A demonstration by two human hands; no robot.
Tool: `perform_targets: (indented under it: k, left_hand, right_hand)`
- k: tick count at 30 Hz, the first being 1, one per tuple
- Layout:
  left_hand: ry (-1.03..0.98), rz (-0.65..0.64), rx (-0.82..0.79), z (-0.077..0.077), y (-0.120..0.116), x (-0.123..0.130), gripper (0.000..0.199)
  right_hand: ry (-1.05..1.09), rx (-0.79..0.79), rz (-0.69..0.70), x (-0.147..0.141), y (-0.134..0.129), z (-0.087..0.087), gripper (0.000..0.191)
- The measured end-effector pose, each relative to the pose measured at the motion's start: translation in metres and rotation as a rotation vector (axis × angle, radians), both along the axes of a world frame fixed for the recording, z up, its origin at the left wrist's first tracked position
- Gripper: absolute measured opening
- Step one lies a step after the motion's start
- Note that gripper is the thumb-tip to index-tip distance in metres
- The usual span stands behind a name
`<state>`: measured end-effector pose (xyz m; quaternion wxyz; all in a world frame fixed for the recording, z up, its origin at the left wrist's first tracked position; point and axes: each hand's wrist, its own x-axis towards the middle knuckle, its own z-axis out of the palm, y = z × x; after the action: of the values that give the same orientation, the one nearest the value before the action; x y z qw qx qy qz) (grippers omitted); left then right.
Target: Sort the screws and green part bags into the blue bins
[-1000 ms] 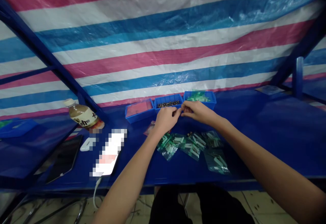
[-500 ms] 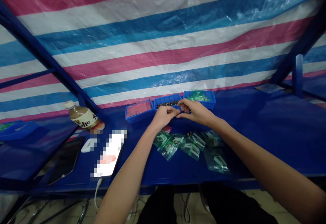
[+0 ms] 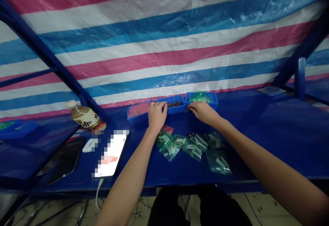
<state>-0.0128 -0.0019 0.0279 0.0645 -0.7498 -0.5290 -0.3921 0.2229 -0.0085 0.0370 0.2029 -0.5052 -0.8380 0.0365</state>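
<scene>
My left hand [image 3: 157, 116] is over the seam between the left blue bin and the middle blue bin [image 3: 184, 109]. Its fingers are curled down and closed, with the tips partly hidden; I cannot make out anything in them. Small dark and brass-coloured metal pieces [image 3: 175, 104] lie in the middle bin. Pink sheets or bags [image 3: 139, 109] fill the left one. In front of the right blue bin [image 3: 216, 102], which holds green plastic bags [image 3: 201, 97], my right hand [image 3: 204, 112] pinches something small and dark at its fingertips.
Several green-tinted bags with pale strips [image 3: 196, 146] lie between my forearms, beside a small red packet [image 3: 168, 129]. To the left are a lit phone [image 3: 110, 157] on a cable, a white case [image 3: 88, 145], a dark tablet [image 3: 67, 159] and a drink bottle [image 3: 86, 117].
My hands were together in front of the middle bin. Now they are apart: the left has shifted left to the bin's edge, the right slightly to the right. The metal pieces show more.
</scene>
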Motion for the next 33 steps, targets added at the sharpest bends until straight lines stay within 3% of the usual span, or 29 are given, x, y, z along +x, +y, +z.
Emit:
perform_targets:
  k: [6,12,22,27,33]
  left_hand:
    - [0.054,0.01,0.014,0.002,-0.006,0.007,0.027]
    - [0.068,0.011,0.002,-0.001,-0.006,0.008,0.027]
    - [0.089,-0.032,0.03,0.001,-0.009,0.013,0.028]
    - [0.085,-0.11,0.064,0.007,-0.017,0.018,0.029]
    - [0.044,-0.163,-0.06,0.009,-0.025,0.027,0.033]
  right_hand:
    - [-0.257,-0.01,-0.036,-0.009,-0.003,-0.012,0.031]
    - [-0.292,-0.034,-0.065,-0.013,-0.005,-0.011,0.026]
    - [-0.05,-0.124,0.045,0.0,0.006,-0.007,0.009]
    - [0.155,-0.124,0.14,-0.002,-0.002,0.006,0.013]
    - [0.22,0.002,0.208,-0.012,-0.012,0.012,0.019]
